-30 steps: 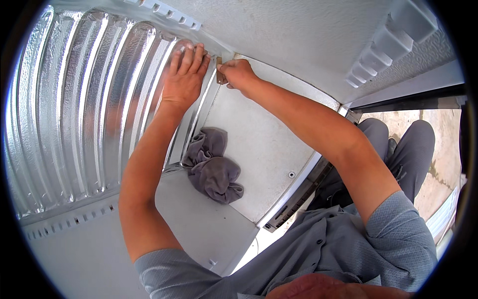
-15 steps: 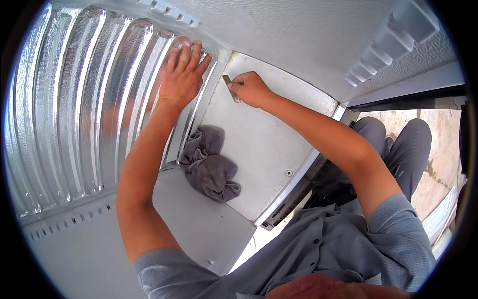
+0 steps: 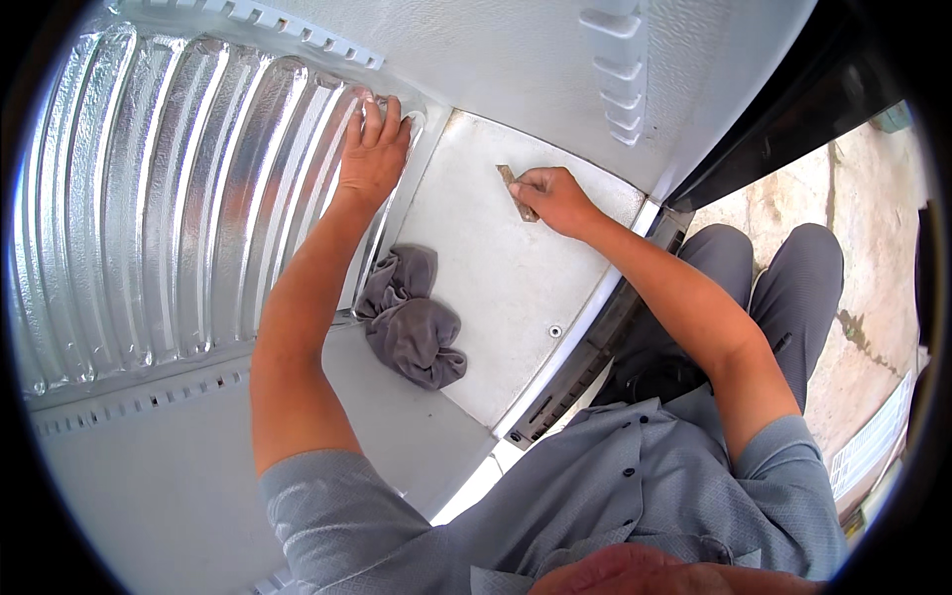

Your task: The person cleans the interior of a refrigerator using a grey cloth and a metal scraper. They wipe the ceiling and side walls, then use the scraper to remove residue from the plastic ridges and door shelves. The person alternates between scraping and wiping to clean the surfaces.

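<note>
My right hand [image 3: 558, 201] pinches a flat, narrow brownish strip [image 3: 518, 193] that looks like a scraper blade. It is over the white bottom panel [image 3: 476, 258] of a fridge-like cabinet; whether the strip touches the panel I cannot tell. Against the ribbed silver foil wall [image 3: 188, 198] on the left rests my left hand [image 3: 377, 154], fingers spread near the wall's right end and holding nothing. A crumpled grey cloth [image 3: 416, 322] lies on the panel, in the corner beside the foil wall.
White side walls carry notched shelf supports [image 3: 620, 69] at the top and a slotted strip [image 3: 149, 400] at lower left. A small round fitting [image 3: 555, 331] sits near the panel's front edge. Beyond a dark door edge [image 3: 783, 119] spreads stained concrete floor [image 3: 793, 188].
My right hand has drawn the strip away from the foil wall, toward the panel's front edge. My left hand stays on the foil, fingers slightly more bent. The head view has shifted a little.
</note>
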Demonstrator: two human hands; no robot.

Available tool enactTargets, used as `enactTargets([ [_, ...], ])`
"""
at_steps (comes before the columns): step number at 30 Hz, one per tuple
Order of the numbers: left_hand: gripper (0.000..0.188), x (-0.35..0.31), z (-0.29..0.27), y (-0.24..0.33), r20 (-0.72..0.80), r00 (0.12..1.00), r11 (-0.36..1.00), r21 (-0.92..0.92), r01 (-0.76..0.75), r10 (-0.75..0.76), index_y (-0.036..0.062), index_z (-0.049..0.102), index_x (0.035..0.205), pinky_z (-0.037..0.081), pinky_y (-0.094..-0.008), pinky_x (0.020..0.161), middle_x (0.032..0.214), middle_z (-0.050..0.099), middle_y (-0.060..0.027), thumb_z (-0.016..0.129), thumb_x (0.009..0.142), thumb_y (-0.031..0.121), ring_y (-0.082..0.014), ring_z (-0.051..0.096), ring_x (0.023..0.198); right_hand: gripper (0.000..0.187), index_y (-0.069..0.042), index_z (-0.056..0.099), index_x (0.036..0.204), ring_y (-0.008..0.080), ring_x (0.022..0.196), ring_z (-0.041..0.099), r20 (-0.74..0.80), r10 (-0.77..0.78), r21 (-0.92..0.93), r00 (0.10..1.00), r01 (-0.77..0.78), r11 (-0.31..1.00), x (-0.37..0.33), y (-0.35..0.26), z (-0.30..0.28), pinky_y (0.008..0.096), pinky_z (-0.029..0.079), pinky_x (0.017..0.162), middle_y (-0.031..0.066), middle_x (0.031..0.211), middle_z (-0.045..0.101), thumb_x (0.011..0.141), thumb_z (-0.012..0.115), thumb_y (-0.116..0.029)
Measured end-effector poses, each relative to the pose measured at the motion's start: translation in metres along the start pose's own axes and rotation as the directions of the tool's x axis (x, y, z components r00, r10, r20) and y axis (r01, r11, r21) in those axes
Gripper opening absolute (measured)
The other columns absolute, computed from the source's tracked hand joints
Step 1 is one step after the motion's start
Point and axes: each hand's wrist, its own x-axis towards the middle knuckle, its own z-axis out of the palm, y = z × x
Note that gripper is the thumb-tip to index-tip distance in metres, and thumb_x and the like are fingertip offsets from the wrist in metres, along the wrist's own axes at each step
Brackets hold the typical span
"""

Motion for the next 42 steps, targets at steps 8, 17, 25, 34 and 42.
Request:
enactTargets([
  [8,0.054,0.003,-0.014,0.000,0.107,0.991,0.981,-0.186,-0.057,0.078,0.0178,0.057,0.154,0.017,-0.0509,0.132,0.177,0.023,-0.0114,0.062,0.102,0.030,-0.0303,0.019,0.164,0.028,0.001,0.068,0.088,0.0119,0.065,0.060,0.100,0.010,0.154,0.995,-0.026,0.988,0.002,0.001,-0.005,0.0300,0.051,0.059,0.0057,0.075,0.066,0.106,0.066,-0.019],
  [17,0.052,0.011,-0.025,0.016,0.258,0.966,0.998,-0.065,0.017,0.000,0.0179,0.058,0.153,0.013,-0.0518,0.133,0.178,0.018,-0.0169,0.061,0.102,0.029,-0.0336,0.017,0.165,0.027,0.002,0.069,0.088,0.0112,0.063,0.060,0.061,-0.025,0.100,0.998,0.018,0.995,0.004,0.007,-0.008,0.0303,0.050,0.058,0.0054,0.074,0.067,0.105,0.066,-0.018],
  [25,0.044,0.001,-0.011,0.038,0.196,0.977,0.990,-0.100,0.104,-0.083,0.0168,0.064,0.144,0.015,-0.0553,0.132,0.179,0.016,-0.0158,0.062,0.102,0.026,-0.0347,0.019,0.164,0.027,0.003,0.070,0.087,0.0117,0.064,0.061,0.042,-0.045,0.123,0.998,0.039,0.992,-0.001,0.001,-0.003,0.0301,0.050,0.060,0.0052,0.074,0.067,0.104,0.068,-0.018],
  [34,0.051,-0.126,-0.080,0.062,0.283,0.945,0.806,-0.591,0.035,0.166,0.0127,0.064,0.141,0.041,-0.0513,0.116,0.155,0.049,-0.0147,0.072,0.092,0.021,-0.0331,0.049,0.142,0.029,0.001,0.073,0.083,0.0242,0.063,0.065,0.055,-0.125,-0.295,0.991,0.136,0.946,-0.010,-0.005,0.004,0.0405,0.052,0.064,0.0150,0.071,0.069,0.098,0.074,-0.024],
  [42,0.035,-0.189,-0.079,0.148,0.731,0.371,0.280,-0.251,0.927,-0.573,0.0056,0.064,0.128,0.052,-0.0573,0.093,0.133,0.057,-0.0232,0.069,0.096,0.019,-0.0434,0.062,0.116,0.033,-0.002,0.072,0.091,0.0358,0.083,0.072,0.019,-0.341,-0.760,0.940,0.235,0.606,-0.030,-0.012,0.013,0.0465,0.058,0.073,0.0175,0.092,0.071,0.096,0.077,-0.034],
])
